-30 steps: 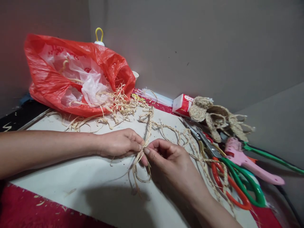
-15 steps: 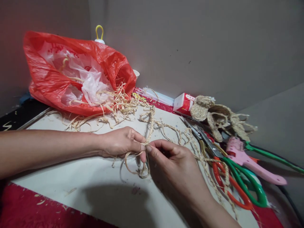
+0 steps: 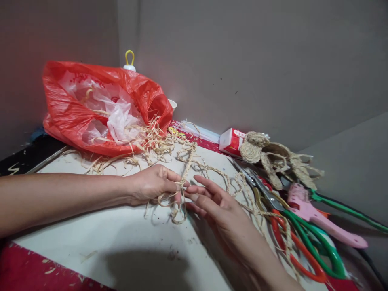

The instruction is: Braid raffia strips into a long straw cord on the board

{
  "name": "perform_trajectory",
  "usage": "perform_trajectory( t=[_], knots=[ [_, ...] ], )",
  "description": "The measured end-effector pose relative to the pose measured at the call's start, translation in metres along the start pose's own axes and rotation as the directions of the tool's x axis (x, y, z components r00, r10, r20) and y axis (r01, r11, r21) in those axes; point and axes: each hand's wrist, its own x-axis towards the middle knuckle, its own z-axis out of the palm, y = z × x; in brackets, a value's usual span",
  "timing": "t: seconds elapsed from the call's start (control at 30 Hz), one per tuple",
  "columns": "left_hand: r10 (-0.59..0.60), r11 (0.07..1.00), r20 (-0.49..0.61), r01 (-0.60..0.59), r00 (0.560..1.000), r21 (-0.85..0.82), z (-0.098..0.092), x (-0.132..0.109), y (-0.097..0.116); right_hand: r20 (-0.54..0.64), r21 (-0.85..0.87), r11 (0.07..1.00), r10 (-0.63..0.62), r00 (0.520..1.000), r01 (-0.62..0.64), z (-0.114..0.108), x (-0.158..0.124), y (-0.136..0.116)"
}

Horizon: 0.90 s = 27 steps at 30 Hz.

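Observation:
My left hand (image 3: pixel 157 184) is closed around the end of a pale straw braid (image 3: pixel 188 159), pinching it between thumb and fingers. Loose raffia strands (image 3: pixel 178 218) hang in loops below those fingertips. Just to the right, my right hand (image 3: pixel 214 202) has its fingers spread, the index lifted away from the others. Its fingertips are close to the strands at the braid's end; whether they touch one is hard to see. The finished length of braid (image 3: pixel 222 173) trails across the white board (image 3: pixel 121 250) towards the right.
A red plastic bag (image 3: pixel 69 125) with raffia spilling out stands at the back left. On the right lie orange-handled and green-handled scissors (image 3: pixel 315 250), a pink glue gun (image 3: pixel 321 218), coiled braid pieces (image 3: pixel 254 145) and a red-and-white box (image 3: pixel 232 140). A grey wall (image 3: pixel 242 60) rises behind.
My right hand has loosened from a pinch at the braid, its fingers spreading and moving slightly down. My left hand keeps its grip. The whole view has shifted slightly.

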Motion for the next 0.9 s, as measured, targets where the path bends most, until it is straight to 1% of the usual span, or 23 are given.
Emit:
perform_trajectory(
  t=[0.13,0.2,0.23,0.3,0.37,0.4,0.43,0.47,0.53,0.7,0.9],
  knots=[
    [-0.005,1.000,-0.001,0.005,1.000,-0.018,0.002,-0.003,0.003,-0.062,0.170,0.985,0.037,0.997,-0.026,0.007,-0.003,0.000],
    [-0.002,0.999,0.019,0.002,1.000,-0.033,0.004,-0.005,0.003,-0.048,0.238,0.970,0.058,0.997,-0.045,0.008,-0.004,0.000],
    [-0.002,0.999,0.028,0.003,1.000,-0.039,0.006,-0.006,0.003,-0.006,0.257,0.964,0.067,0.998,-0.063,0.009,-0.004,0.001],
    [-0.005,0.999,0.041,0.007,0.999,-0.047,0.008,-0.007,0.002,0.151,0.263,0.959,0.064,0.986,-0.103,0.008,-0.005,0.001],
    [-0.013,0.998,0.047,0.016,0.999,-0.053,0.011,-0.007,0.002,0.335,0.248,0.956,0.067,0.940,-0.156,0.007,-0.004,0.001],
    [-0.018,0.998,0.049,0.021,0.999,-0.055,0.011,-0.007,0.002,0.401,0.238,0.953,0.078,0.913,-0.186,0.006,-0.003,0.001],
    [-0.025,0.998,0.048,0.027,0.999,-0.051,0.012,-0.007,0.002,0.437,0.234,0.949,0.091,0.895,-0.210,0.005,-0.002,0.001],
    [-0.028,0.999,0.046,0.030,0.999,-0.043,0.013,-0.007,0.003,0.449,0.232,0.945,0.107,0.887,-0.232,0.003,-0.001,0.001],
    [-0.033,0.999,0.042,0.033,0.999,-0.018,0.013,-0.007,0.005,0.441,0.210,0.943,0.145,0.886,-0.259,0.001,0.001,0.000],
    [-0.057,0.998,0.057,0.057,0.997,-0.005,0.014,-0.006,0.005,0.394,0.089,0.969,0.180,0.901,-0.232,-0.002,0.003,-0.004],
    [-0.071,0.995,0.048,0.074,0.996,-0.065,0.014,-0.005,0.002,0.328,0.091,0.962,0.216,0.920,-0.259,-0.004,0.001,-0.006]
  ],
)
